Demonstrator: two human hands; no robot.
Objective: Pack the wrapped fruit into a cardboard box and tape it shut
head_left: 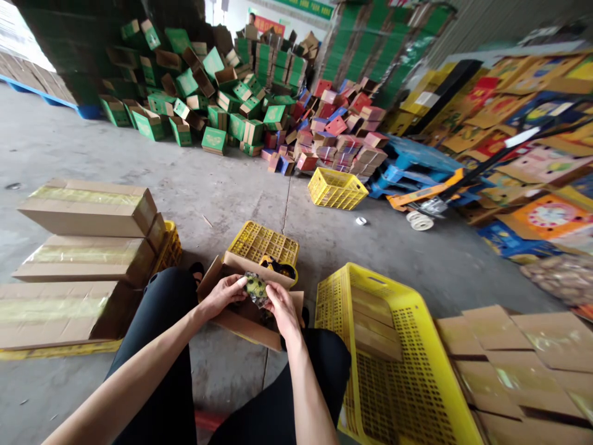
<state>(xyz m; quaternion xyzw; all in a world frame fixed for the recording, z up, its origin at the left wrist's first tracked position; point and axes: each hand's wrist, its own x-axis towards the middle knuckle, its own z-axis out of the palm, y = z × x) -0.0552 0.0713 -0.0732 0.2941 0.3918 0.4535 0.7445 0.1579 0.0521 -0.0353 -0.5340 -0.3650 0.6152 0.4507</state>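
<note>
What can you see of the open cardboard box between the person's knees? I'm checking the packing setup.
The open cardboard box is plain brown, flaps spread outward, resting on the concrete floor between the knees. Both hands, left hand and right hand, hold a small wrapped item over its opening. An upturned yellow crate sits just behind it. Its contents are hidden.

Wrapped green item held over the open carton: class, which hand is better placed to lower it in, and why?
Probably the right hand: it grips the wrapped green item directly above the open carton, while the left hand holds only its far edge. Both touch it, so it is close.
</note>
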